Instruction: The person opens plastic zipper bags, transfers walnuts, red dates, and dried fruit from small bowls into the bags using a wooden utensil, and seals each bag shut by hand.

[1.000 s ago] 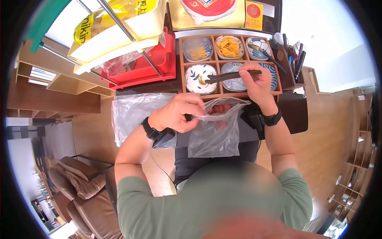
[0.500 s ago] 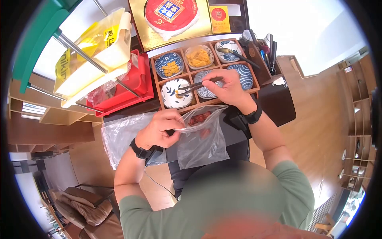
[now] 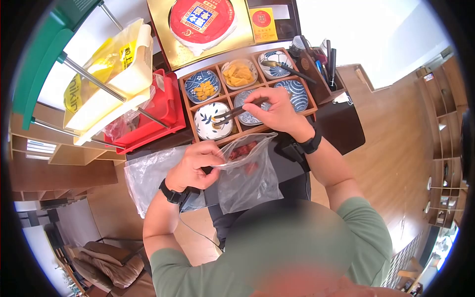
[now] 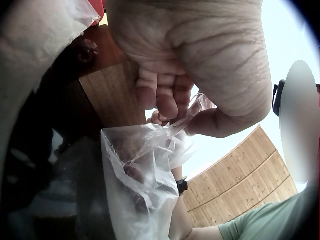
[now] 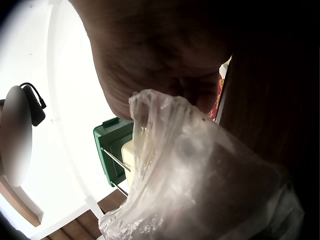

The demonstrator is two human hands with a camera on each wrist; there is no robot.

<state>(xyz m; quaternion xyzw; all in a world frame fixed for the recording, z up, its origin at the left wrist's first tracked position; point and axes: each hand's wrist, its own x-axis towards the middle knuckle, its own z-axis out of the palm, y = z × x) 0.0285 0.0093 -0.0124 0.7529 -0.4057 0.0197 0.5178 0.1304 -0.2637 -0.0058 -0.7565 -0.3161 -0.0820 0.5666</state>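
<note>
In the head view the left hand (image 3: pixel 194 167) pinches the rim of a clear plastic bag (image 3: pixel 250 185) with dark red pieces (image 3: pixel 243 149) inside. The right hand (image 3: pixel 276 110) holds dark tongs (image 3: pixel 232 115), their tips over a white leaf-patterned dish (image 3: pixel 204 118) at a small yellowish piece. That dish sits in the front left compartment of a wooden tray (image 3: pixel 249 131). In the left wrist view the left hand's thumb and fingers (image 4: pixel 200 120) pinch the bag (image 4: pixel 145 175). The right wrist view shows the bag (image 5: pixel 185 165) below the right hand (image 5: pixel 155 60); the tongs are hidden there.
Behind are blue dishes, one with yellow pieces (image 3: pixel 204 90), and a dish of orange slices (image 3: pixel 239 74). A dark utensil (image 3: pixel 297 74) lies across the back right dish. Left stand a red basket (image 3: pixel 170 111) and a cream bin (image 3: pixel 141 64); another clear bag (image 3: pixel 151 173) lies in front.
The view has shifted, so the tray appears farther left and tilted. The tong tips have moved from the right edge of the leaf-patterned dish inward. The left hand keeps its pinch on the bag.
</note>
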